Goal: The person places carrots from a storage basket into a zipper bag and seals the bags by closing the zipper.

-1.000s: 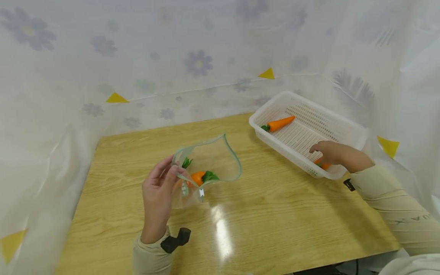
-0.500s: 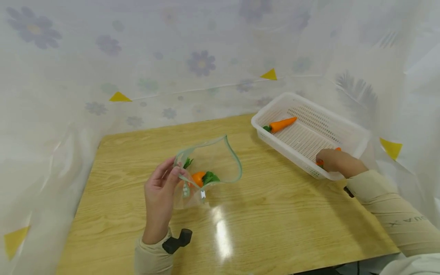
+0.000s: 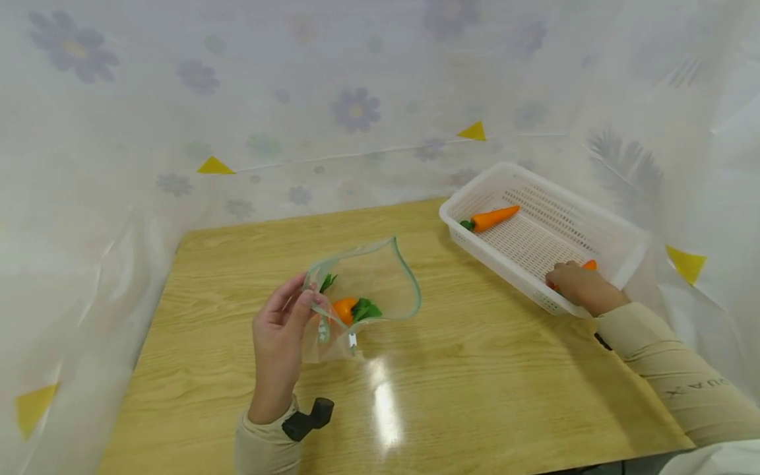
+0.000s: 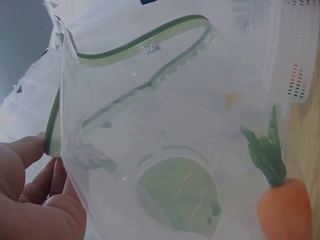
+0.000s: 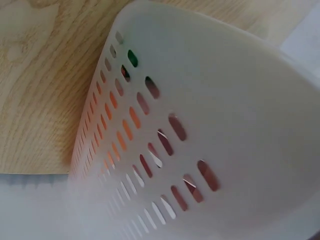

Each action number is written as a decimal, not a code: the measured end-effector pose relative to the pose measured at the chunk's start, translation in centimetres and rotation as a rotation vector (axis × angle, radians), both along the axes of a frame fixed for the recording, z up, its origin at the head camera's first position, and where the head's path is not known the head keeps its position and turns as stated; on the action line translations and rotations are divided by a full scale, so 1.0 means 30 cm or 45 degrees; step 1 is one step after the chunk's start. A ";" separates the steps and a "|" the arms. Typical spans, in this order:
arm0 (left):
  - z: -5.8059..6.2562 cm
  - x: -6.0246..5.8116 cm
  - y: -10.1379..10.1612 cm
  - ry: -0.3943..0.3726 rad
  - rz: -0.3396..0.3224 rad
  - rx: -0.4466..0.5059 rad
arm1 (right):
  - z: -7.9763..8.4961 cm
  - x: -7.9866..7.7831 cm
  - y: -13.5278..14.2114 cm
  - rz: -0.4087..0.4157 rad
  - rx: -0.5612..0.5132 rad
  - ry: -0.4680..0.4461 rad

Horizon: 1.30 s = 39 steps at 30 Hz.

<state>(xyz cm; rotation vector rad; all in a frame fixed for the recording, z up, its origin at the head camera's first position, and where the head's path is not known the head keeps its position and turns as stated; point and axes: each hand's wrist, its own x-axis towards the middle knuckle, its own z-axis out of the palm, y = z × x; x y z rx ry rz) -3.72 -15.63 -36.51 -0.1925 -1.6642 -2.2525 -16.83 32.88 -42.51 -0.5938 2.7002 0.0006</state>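
Observation:
My left hand pinches the edge of a clear zip bag, whose green-rimmed mouth gapes wide. Inside the bag are an orange carrot with leafy green top and a second green top. The left wrist view shows thumb and fingers on the bag's rim and a carrot through the plastic. Down in the white basket, my right hand curls its fingers round a carrot, mostly covered by the hand. In the right wrist view the basket's wall hides most of that hand.
Another carrot lies at the basket's far left end. The basket stands at the right back of the wooden table. A pale flowered sheet with yellow triangles hangs behind and beside the table.
My right hand has lowered into the basket and its fingers have closed over the carrot there. The left hand keeps its hold on the bag. The whole view has shifted slightly.

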 end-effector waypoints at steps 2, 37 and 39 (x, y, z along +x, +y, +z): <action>0.000 -0.001 0.001 -0.002 0.005 0.004 | -0.007 0.002 0.000 0.012 -0.003 0.026; -0.016 -0.010 -0.013 -0.017 0.001 -0.021 | 0.049 -0.040 0.028 -0.343 -0.223 0.413; -0.016 -0.010 -0.014 -0.026 0.005 -0.018 | 0.067 -0.036 0.020 -0.354 -0.251 0.442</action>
